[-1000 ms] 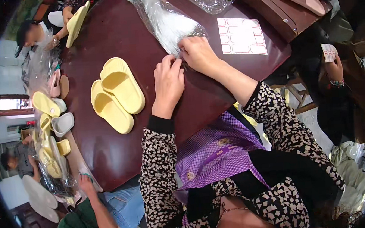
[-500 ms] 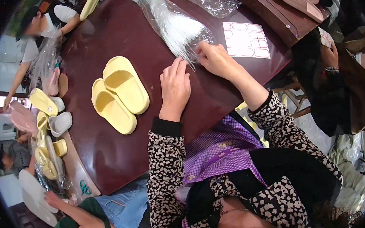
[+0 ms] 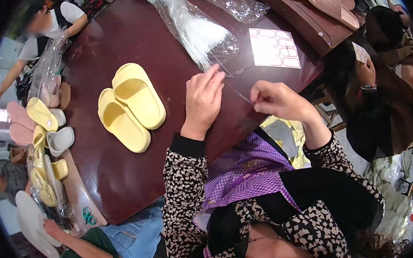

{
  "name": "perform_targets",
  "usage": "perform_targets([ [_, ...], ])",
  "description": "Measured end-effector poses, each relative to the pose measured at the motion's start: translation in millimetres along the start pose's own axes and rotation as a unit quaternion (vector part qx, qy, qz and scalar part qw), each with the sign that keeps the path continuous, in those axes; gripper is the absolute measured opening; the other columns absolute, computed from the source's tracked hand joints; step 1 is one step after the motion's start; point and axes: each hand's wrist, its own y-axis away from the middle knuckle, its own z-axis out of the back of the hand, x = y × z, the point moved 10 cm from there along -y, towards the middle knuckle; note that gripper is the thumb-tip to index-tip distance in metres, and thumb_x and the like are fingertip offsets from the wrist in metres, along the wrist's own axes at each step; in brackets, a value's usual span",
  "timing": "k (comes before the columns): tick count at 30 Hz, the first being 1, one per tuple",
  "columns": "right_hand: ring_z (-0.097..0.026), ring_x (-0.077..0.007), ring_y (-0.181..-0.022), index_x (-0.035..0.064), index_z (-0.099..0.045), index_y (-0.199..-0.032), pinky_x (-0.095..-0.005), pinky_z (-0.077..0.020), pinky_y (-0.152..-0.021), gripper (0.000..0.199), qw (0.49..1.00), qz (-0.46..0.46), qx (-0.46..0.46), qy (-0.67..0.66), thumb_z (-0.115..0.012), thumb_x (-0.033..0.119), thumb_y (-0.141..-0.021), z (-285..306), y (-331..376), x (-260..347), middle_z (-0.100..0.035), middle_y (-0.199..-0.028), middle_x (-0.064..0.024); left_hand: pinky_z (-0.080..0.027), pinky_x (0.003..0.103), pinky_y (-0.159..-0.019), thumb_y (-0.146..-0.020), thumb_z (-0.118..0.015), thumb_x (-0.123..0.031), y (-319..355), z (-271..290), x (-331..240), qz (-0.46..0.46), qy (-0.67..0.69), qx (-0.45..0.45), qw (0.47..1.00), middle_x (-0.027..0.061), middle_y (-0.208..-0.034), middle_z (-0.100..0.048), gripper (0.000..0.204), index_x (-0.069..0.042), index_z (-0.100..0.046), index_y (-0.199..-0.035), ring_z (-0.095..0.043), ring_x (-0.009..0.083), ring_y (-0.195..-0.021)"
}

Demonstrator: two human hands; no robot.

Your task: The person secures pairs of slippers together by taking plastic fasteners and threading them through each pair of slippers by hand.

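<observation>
The right hand (image 3: 281,101) has come away from the bundle of white strands (image 3: 203,38) and is now to its right and nearer the person. Its grip is narrow, thumb and fingertips pinching a thin strand (image 3: 239,94) that slants back toward the bundle. That suggests one strand has been singled out, though I cannot tell whether its far end is free. The left hand (image 3: 203,100) stays at the bundle's loose ends, fingers close together; whether its grip holds anything, I cannot tell. On the dark red counter (image 3: 118,184), the yellow slippers (image 3: 142,110) lie left of the bundle, untouched, and a label sheet (image 3: 274,48) lies right of it.
</observation>
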Motion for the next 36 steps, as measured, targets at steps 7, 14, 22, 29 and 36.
perform_targets([
  [7, -0.055, -0.0088, -0.071, 0.0009, -0.056, -0.087, -0.0204, -0.0411, -0.061, 0.005, 0.965, 0.024, 0.090, -0.245, -0.057, 0.002, -0.083, 15.8, 7.1, 26.5, -0.060, -0.082, -0.0020, -0.045, 0.032, -0.071, -0.074, -0.062, 0.000, 4.4, -3.4, 0.3, 0.043, 0.107, 0.019, 0.993, 0.0063, -0.086, -0.064, 0.015, -0.005, -0.063, -0.088, -0.058, 0.0216, -0.078],
  [14, -0.058, -0.0179, -0.097, 0.0017, -0.057, -0.108, -0.0288, -0.0429, -0.086, 0.024, 0.985, 0.101, -0.021, -0.135, -0.054, 0.012, -0.087, 37.4, -96.0, 3.5, -0.061, -0.103, -0.0080, -0.047, 0.026, -0.067, -0.088, -0.054, -0.003, 40.1, -0.5, 42.5, 0.380, 0.381, -0.099, 0.837, 0.0083, -0.077, -0.063, 0.010, 0.001, -0.061, -0.093, -0.058, 0.0151, -0.068],
  [22, -0.043, -0.0287, -0.122, 0.0058, -0.050, -0.122, -0.0411, -0.0307, -0.102, 0.041, 0.879, 0.222, -0.072, 0.416, -0.050, 0.004, -0.081, -17.6, -206.7, -74.2, -0.052, -0.127, -0.0113, -0.046, 0.026, -0.060, -0.090, -0.052, -0.006, 96.4, 22.0, 68.8, 0.476, 0.524, -0.219, 0.672, 0.0093, -0.071, -0.059, 0.012, 0.003, -0.057, -0.096, -0.055, 0.0165, -0.062],
  [29, -0.046, -0.0279, -0.119, 0.0053, -0.052, -0.120, -0.0414, -0.0323, -0.100, 0.040, 0.895, 0.208, -0.074, 0.388, -0.050, 0.003, -0.081, -8.8, -213.9, -94.5, -0.055, -0.123, -0.0115, -0.042, 0.026, -0.055, -0.089, -0.054, -0.008, 122.4, 41.1, 80.6, 0.480, 0.565, -0.262, 0.618, 0.0067, -0.066, -0.055, 0.013, 0.003, -0.057, -0.096, -0.052, 0.0151, -0.059],
  [36, -0.058, -0.0248, -0.090, 0.0033, -0.061, -0.105, -0.0343, -0.0433, -0.080, 0.031, 0.898, 0.399, 0.033, 0.181, -0.058, 0.005, -0.075, -47.8, -120.8, 56.0, -0.063, -0.094, -0.0094, -0.040, 0.025, -0.051, -0.088, -0.056, -0.011, 112.0, 14.2, 74.8, 0.557, 0.523, -0.190, 0.616, 0.0057, -0.065, -0.054, 0.015, 0.002, -0.059, -0.095, -0.050, 0.0131, -0.056],
])
